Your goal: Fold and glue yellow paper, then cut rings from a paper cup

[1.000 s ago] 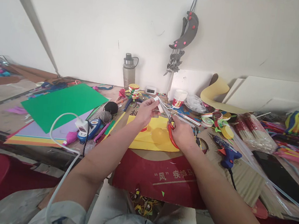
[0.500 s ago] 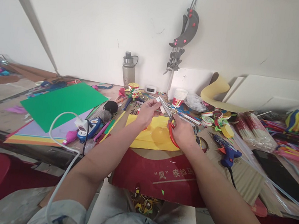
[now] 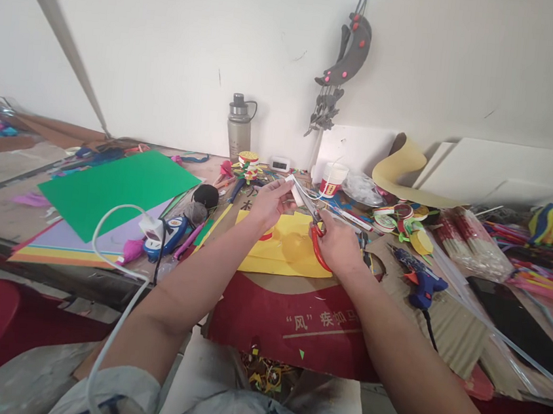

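My left hand (image 3: 271, 204) pinches a small white piece (image 3: 297, 196), perhaps cut from a paper cup, above the table. In my right hand (image 3: 340, 245) are red-handled scissors (image 3: 318, 245), gripped by the handles. Their metal blades point up and left, lying at the edge of the white piece. How far the blades are apart is hard to tell. Beneath both hands lies a yellow sheet (image 3: 283, 260) on a red printed board (image 3: 269, 325). A small red and white round part shows on the yellow sheet beside my left wrist.
A paper cup (image 3: 332, 180) and a grey bottle (image 3: 239, 127) stand at the back. To the right lie a blue glue gun (image 3: 424, 285) and a black phone (image 3: 516, 324). Green paper (image 3: 120, 190) and a power strip (image 3: 167, 238) are at the left, with a white cable hanging over the edge.
My left hand has shifted slightly down and left, and the white piece is turned a little. More of the red and white part shows by my wrist. The scissors have barely moved.
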Action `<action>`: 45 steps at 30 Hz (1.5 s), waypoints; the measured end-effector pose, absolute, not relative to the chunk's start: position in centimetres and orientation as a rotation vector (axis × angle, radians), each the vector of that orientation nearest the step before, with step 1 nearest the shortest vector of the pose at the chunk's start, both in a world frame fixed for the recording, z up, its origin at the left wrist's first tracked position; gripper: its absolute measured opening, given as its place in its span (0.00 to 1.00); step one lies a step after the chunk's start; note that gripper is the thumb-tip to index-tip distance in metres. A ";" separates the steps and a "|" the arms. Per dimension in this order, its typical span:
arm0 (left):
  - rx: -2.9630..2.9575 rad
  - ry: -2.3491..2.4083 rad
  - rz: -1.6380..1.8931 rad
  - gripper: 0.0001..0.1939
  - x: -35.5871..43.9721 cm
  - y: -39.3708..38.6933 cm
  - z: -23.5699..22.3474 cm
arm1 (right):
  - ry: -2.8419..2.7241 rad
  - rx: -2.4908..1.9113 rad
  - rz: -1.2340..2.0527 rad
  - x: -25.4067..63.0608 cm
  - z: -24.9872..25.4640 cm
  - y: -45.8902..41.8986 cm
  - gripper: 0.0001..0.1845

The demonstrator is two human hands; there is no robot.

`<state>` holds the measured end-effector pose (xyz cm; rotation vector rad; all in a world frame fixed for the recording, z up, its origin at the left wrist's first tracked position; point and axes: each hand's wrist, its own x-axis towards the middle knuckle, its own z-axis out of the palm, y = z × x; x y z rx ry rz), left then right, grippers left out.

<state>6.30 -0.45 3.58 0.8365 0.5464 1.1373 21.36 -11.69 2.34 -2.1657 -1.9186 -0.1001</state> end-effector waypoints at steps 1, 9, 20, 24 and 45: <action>0.855 0.545 1.142 0.15 6.3 -0.5 3.5 | -1.916 -2.164 -0.105 21.4 2.3 -11.7 0.22; 0.907 0.558 1.143 0.20 6.6 -1.3 3.7 | -1.892 -2.210 -0.154 21.2 2.8 -12.0 0.21; 0.910 0.522 1.162 0.19 6.4 -1.0 3.7 | -1.888 -2.225 -0.126 21.0 3.1 -12.1 0.23; 0.878 0.532 1.153 0.18 6.3 -0.8 3.6 | -1.882 -2.232 -0.116 21.0 3.1 -12.1 0.23; 1.022 0.562 1.209 0.18 7.2 -1.7 3.3 | -1.845 -2.252 -0.209 20.9 3.1 -12.1 0.24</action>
